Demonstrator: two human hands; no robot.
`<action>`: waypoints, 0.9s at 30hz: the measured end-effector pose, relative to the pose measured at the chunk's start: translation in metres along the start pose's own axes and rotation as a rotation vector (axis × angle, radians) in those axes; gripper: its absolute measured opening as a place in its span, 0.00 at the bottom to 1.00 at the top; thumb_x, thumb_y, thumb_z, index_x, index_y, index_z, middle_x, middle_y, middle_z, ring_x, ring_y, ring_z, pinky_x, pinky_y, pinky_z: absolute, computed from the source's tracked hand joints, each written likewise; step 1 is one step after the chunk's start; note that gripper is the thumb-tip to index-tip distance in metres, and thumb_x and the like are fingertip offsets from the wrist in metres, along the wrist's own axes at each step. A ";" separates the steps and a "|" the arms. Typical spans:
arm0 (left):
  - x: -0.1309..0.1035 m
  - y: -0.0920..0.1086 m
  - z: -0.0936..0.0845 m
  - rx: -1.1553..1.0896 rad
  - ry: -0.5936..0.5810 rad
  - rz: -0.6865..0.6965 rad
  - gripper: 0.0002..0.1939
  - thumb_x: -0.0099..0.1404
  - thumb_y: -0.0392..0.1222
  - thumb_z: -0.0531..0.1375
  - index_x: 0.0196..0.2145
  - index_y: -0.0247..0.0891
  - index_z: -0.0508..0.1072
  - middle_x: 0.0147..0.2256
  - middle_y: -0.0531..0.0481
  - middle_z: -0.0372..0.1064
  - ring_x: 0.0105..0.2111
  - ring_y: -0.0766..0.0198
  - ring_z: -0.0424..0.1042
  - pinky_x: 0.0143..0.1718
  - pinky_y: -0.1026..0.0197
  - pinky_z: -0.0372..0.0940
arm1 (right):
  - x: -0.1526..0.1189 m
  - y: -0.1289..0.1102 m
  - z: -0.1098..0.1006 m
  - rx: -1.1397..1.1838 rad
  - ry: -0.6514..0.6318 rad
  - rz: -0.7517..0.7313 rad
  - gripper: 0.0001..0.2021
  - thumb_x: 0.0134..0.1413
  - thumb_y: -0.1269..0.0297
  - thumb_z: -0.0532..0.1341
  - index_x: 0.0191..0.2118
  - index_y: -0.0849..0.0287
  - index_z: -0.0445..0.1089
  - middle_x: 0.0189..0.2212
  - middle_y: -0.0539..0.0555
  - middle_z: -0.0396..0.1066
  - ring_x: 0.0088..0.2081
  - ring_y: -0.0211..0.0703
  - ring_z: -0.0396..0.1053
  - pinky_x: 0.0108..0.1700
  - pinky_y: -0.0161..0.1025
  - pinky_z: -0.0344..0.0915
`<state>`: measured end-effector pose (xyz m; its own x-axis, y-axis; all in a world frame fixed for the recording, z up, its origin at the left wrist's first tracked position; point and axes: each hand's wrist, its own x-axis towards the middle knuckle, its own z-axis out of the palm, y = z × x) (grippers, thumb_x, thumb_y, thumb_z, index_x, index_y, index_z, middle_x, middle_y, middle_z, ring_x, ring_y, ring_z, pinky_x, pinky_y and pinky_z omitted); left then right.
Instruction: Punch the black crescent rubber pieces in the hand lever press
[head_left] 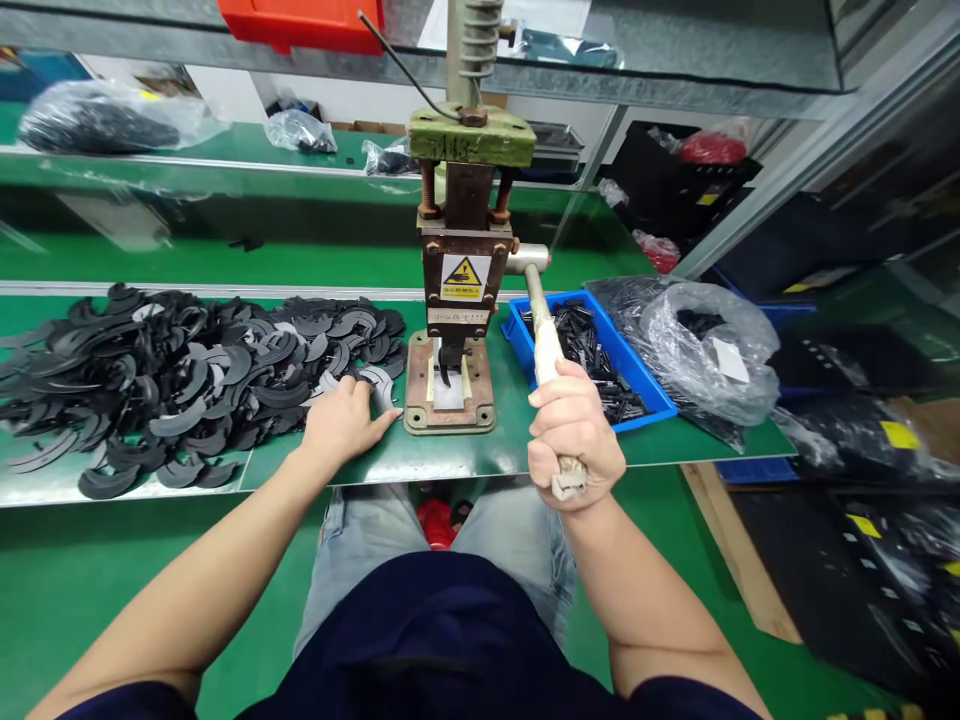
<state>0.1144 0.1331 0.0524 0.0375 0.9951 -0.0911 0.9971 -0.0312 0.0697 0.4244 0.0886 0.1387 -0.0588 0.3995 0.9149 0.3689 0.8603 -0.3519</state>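
The right hand [574, 440] is clenched around the lower end of the lever [541, 330], whose shaft runs up and away from the fingers to the body of the hand press [457, 290]. The left hand [343, 418] lies flat on the green bench [450, 460] with its fingers loose and spread, the fingertips touching a curved black piece [379, 385] at the near edge of the pile of curved pieces [187, 375], just left of the press base. Under the ram, between the two hands, a small dark part [448, 368] appears to sit on the pale bed of the press, so a piece looks loaded, though whether it is already pressed cannot be told. Judging by the pile, which spreads far to the left of the left fingers, much stock is left; no separate heap of finished pieces can be made out. Beyond the right knuckles stands a blue tray [525, 345] of small black parts, and further right a clear plastic bag [697, 345] whose contents are hard to read. The press top is cut off by the frame, and the bagged goods on the far shelf are blurred.
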 end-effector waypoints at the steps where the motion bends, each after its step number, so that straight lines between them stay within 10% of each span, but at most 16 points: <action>1: 0.002 0.002 0.002 -0.023 -0.008 -0.015 0.36 0.70 0.71 0.54 0.55 0.35 0.75 0.53 0.29 0.71 0.53 0.35 0.75 0.48 0.45 0.71 | 0.000 0.000 0.000 -0.007 -0.002 0.002 0.08 0.58 0.64 0.65 0.29 0.50 0.67 0.27 0.45 0.72 0.40 0.43 0.78 0.65 0.63 0.73; 6: 0.013 -0.003 0.010 -0.217 -0.020 -0.051 0.27 0.69 0.64 0.60 0.52 0.38 0.72 0.54 0.33 0.72 0.52 0.41 0.76 0.46 0.49 0.69 | 0.000 0.000 0.001 0.016 0.008 -0.007 0.08 0.56 0.68 0.65 0.29 0.52 0.66 0.27 0.45 0.71 0.41 0.44 0.77 0.65 0.65 0.72; 13: 0.017 -0.010 -0.004 -0.680 -0.108 0.032 0.17 0.74 0.60 0.56 0.37 0.44 0.64 0.25 0.55 0.70 0.27 0.58 0.72 0.32 0.59 0.61 | 0.001 0.001 0.002 -0.002 0.027 -0.018 0.07 0.55 0.68 0.65 0.29 0.52 0.67 0.25 0.46 0.71 0.38 0.45 0.78 0.63 0.65 0.73; 20: 0.048 0.015 -0.030 -0.993 -0.175 0.099 0.21 0.68 0.63 0.64 0.35 0.42 0.70 0.23 0.53 0.74 0.22 0.63 0.71 0.26 0.63 0.62 | 0.001 0.001 0.002 -0.034 0.029 -0.011 0.08 0.56 0.66 0.65 0.29 0.51 0.66 0.25 0.45 0.71 0.37 0.46 0.77 0.62 0.66 0.73; 27: 0.079 0.032 -0.021 -1.068 -0.225 0.102 0.17 0.65 0.56 0.70 0.38 0.40 0.73 0.25 0.51 0.76 0.23 0.63 0.76 0.24 0.64 0.66 | 0.001 0.000 0.004 -0.036 0.038 -0.014 0.08 0.57 0.65 0.64 0.29 0.51 0.66 0.24 0.45 0.70 0.37 0.46 0.77 0.61 0.65 0.74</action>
<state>0.1482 0.2130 0.0679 0.2359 0.9492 -0.2081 0.4211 0.0931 0.9022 0.4210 0.0905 0.1391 -0.0288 0.3745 0.9268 0.4012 0.8536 -0.3324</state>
